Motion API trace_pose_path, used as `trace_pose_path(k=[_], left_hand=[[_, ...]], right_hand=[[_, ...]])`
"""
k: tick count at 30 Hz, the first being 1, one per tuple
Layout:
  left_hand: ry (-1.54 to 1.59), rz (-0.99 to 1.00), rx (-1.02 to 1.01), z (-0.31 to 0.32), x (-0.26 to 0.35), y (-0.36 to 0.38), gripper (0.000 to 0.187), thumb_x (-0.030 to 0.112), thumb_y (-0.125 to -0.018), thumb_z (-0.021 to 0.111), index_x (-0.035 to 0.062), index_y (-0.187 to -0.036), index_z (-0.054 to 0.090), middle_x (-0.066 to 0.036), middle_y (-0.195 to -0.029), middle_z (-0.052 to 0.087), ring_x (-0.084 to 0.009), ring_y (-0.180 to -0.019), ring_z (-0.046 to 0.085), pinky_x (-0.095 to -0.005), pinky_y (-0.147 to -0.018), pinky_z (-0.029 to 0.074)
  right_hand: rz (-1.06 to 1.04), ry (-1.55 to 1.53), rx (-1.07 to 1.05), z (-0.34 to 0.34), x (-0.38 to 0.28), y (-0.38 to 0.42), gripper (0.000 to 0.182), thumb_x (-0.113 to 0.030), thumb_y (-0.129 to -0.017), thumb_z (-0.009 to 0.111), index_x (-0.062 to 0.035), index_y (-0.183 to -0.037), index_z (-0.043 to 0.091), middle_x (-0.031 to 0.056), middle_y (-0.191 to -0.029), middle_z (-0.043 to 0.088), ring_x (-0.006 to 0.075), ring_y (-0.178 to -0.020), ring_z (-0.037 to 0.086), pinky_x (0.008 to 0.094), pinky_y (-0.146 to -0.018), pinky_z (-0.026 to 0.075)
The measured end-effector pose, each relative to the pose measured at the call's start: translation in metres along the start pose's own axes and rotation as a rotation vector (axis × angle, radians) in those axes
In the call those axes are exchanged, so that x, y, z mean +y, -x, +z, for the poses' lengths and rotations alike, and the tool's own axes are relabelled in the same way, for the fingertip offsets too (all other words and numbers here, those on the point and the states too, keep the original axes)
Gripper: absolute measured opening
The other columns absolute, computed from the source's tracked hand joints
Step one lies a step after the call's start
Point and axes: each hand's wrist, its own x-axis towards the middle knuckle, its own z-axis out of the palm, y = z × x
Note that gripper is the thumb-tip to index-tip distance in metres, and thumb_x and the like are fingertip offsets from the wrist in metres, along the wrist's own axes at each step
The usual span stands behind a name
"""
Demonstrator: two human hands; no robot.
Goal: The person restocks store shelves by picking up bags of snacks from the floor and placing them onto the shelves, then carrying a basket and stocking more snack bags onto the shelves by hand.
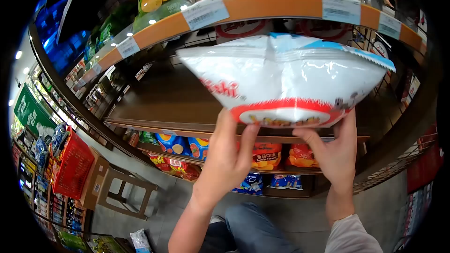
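A puffed white snack bag (309, 77) with red lettering, a red band and a blue corner is held up in front of the shelving. My left hand (229, 152) grips its lower left side, thumb on the near face and fingers behind. On the lower right side, my right hand (333, 145) pinches the bag the same way. The bag is tilted, its sealed top edge toward the shelf. Behind and below it lies a dark brown shelf board (159, 98), partly hidden by the bag.
Above runs an orange shelf edge (276, 7) with price tags. Lower shelves hold colourful snack bags (267, 154). To the left, a red basket (75, 164) full of packets sits on a cardboard box (96, 178), beside a stool (124, 187). Another bag (139, 241) lies on the floor.
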Motion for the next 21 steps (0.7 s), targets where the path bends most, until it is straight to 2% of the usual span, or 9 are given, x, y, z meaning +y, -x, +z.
trace_pose_path(k=[1,3,4,7,13,15,16,19,21], left_hand=[[-0.023,0.032,0.001,0.006,0.005,-0.008,0.027,0.005,-0.098,0.046,-0.0029,-0.124,0.046,-0.017,-0.112,0.060,-0.0236,-0.105,0.057,-0.0315,-0.092,0.042],[0.070,-0.009,-0.037,0.019,0.011,-0.021,0.031,0.008,-0.099,0.044,-0.0021,-0.129,0.043,-0.018,-0.115,0.059,-0.0245,-0.107,0.056,-0.0323,-0.094,0.041],[0.069,0.022,-0.077,0.022,0.012,-0.027,0.034,0.011,-0.101,0.041,-0.0019,-0.132,0.040,-0.019,-0.119,0.057,-0.0239,-0.111,0.054,-0.0326,-0.096,0.040],[0.093,0.011,-0.101,0.038,0.014,-0.041,0.033,0.012,-0.101,0.040,-0.0020,-0.131,0.040,-0.018,-0.121,0.055,-0.0237,-0.112,0.053,-0.0329,-0.097,0.039],[-0.002,-0.005,-0.104,0.064,0.018,-0.065,0.031,0.021,-0.102,0.042,-0.0036,-0.119,0.046,-0.021,-0.110,0.057,-0.0235,-0.096,0.054,-0.0343,-0.089,0.042],[0.091,-0.089,-0.164,0.074,0.021,-0.072,0.041,0.019,-0.100,0.044,-0.0045,-0.133,0.036,-0.030,-0.124,0.048,-0.0461,-0.116,0.048,-0.0454,-0.097,0.039],[0.074,-0.070,-0.158,0.079,0.021,-0.075,0.044,0.020,-0.099,0.046,-0.0053,-0.133,0.036,-0.031,-0.124,0.048,-0.0461,-0.114,0.049,-0.0458,-0.095,0.041],[0.056,-0.041,-0.145,0.091,0.018,-0.079,0.045,0.021,-0.098,0.049,-0.0056,-0.132,0.037,-0.032,-0.124,0.048,-0.0447,-0.114,0.051,-0.0455,-0.095,0.042],[0.148,-0.072,-0.150,0.089,0.024,-0.076,0.045,0.022,-0.098,0.050,-0.0068,-0.131,0.038,-0.032,-0.122,0.049,-0.0434,-0.112,0.053,-0.0452,-0.094,0.042]], right_hand=[[-0.005,0.000,0.007,-0.006,0.005,-0.003,0.065,-0.010,-0.072,0.082,0.0029,-0.124,0.045,0.0155,-0.109,0.064,0.0216,-0.099,0.063,0.0313,-0.084,0.049],[-0.117,0.082,0.039,-0.017,0.011,-0.009,0.071,-0.010,-0.078,0.078,0.0034,-0.136,0.039,0.0163,-0.112,0.063,0.0200,-0.100,0.062,0.0299,-0.088,0.047],[-0.053,-0.019,-0.002,-0.021,0.007,-0.012,0.075,-0.012,-0.084,0.073,0.0026,-0.144,0.030,0.0168,-0.117,0.062,0.0183,-0.104,0.059,0.0301,-0.091,0.045],[-0.062,0.065,0.026,-0.032,0.004,-0.021,0.072,-0.012,-0.087,0.070,0.0027,-0.144,0.029,0.0174,-0.119,0.061,0.0181,-0.107,0.057,0.0312,-0.093,0.044],[-0.059,0.100,0.166,-0.045,0.012,-0.035,0.062,-0.020,-0.093,0.061,0.0043,-0.142,0.031,0.0235,-0.120,0.059,0.0255,-0.109,0.060,0.0351,-0.093,0.045],[-0.038,0.164,0.269,-0.046,0.015,-0.037,0.059,-0.021,-0.093,0.061,0.0060,-0.139,0.034,0.0250,-0.119,0.059,0.0278,-0.108,0.060,0.0362,-0.092,0.046],[-0.017,0.173,0.299,-0.046,0.015,-0.037,0.057,-0.022,-0.094,0.060,0.0069,-0.137,0.036,0.0264,-0.122,0.056,0.0328,-0.111,0.057,0.0393,-0.094,0.044],[-0.091,0.334,0.376,-0.042,0.022,-0.033,0.057,-0.023,-0.094,0.058,0.0071,-0.137,0.036,0.0277,-0.125,0.052,0.0374,-0.115,0.053,0.0420,-0.097,0.041],[-0.108,0.349,0.369,-0.041,0.020,-0.026,0.056,-0.022,-0.094,0.057,0.0066,-0.138,0.036,0.0288,-0.129,0.048,0.0403,-0.118,0.049,0.0437,-0.100,0.039]])
